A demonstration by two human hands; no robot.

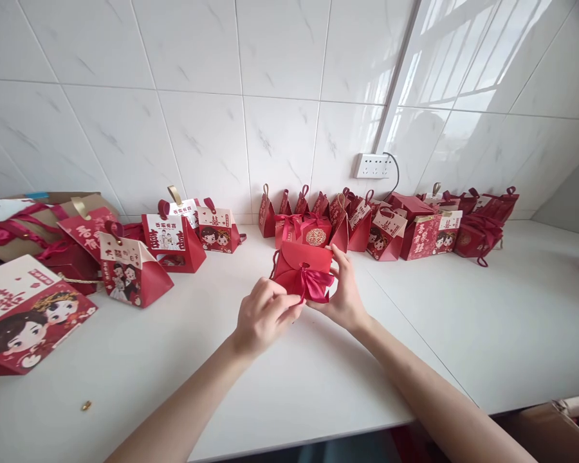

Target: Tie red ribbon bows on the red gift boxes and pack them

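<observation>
At the centre of the frame, a red gift box (296,255) is held by its right side in the right hand (347,299), whose fingers are curved around the edge. A magenta ribbon (317,285) on its front is pinched narrowly by the left hand (265,315). Whether the base is rested on the white surface (521,328) cannot be told. Behind, the room is bounded by a row of decorated boxes (388,233) near the tiled wall (280,51). Open stretches are left at lower left, where a small gold piece (86,406) is seen, and at right. The front edge is crossed by both forearms.
</observation>
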